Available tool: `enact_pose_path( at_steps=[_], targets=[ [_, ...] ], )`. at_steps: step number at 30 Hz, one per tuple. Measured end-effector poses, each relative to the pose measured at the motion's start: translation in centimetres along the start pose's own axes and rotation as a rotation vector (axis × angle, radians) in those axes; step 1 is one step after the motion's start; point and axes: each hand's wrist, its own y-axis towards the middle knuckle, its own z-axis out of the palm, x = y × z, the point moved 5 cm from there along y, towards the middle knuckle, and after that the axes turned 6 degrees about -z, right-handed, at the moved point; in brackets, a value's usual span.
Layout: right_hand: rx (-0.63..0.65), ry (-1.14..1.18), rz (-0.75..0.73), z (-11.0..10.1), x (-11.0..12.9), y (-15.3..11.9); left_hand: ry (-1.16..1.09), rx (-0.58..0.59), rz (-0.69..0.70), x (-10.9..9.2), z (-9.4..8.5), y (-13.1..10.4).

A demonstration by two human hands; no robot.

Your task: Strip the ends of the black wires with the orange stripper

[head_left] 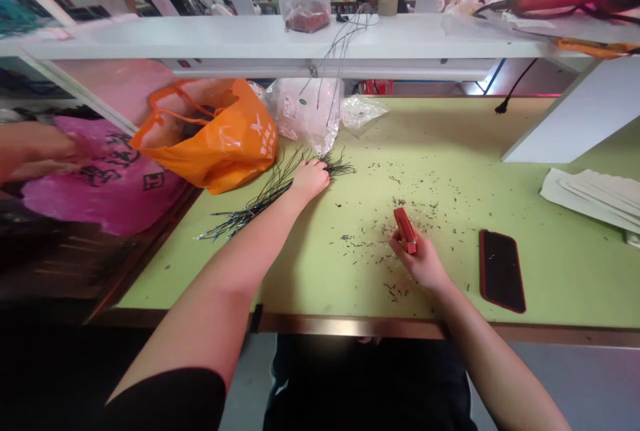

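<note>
A loose bundle of thin black wires (267,194) lies slantwise on the green tabletop, with bluish tips at its near left end. My left hand (311,179) is on the bundle's far right end, its fingers curled closed over some of the wires. Their exact grip is partly hidden under the hand. In my right hand (425,263) is a red hand tool that looks like a wire stripper (405,230), held just above the table. Short dark scraps (395,291) are scattered around and below it.
A black phone with a red edge (503,271) lies right of my right hand. White sheets (600,198) are farther right. An orange bag (215,138) and clear plastic bags (305,111) stand at the back left. A white shelf (200,38) spans the back; a person sits beyond.
</note>
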Motion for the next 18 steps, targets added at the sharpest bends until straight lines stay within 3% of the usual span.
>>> enact_pose_path(
  at_steps=[18],
  targets=[
    [0.018, -0.054, -0.011, 0.0, 0.4, 0.0, -0.036, 0.028, 0.001, 1.5, 0.5, 0.0]
  ],
)
